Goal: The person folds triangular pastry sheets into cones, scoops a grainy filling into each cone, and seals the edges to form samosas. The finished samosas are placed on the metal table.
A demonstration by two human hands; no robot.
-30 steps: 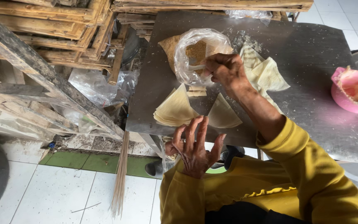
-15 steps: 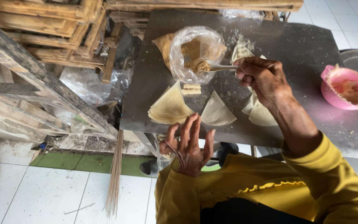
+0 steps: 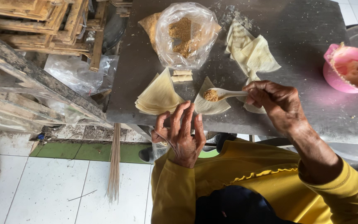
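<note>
Yellow-sleeved left hand is hovering low centre, fingers spread, grasping nothing. Right hand is pinching a spoon of brown filling over one wrapper at centre. Stack lying just left, seemingly unfilled; bag sitting beyond. Table edge running close; bare room upper right.

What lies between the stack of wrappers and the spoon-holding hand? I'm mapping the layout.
In the head view, a single wrapper lies there, under the filled spoon held by the right hand, beside the stack.
</note>
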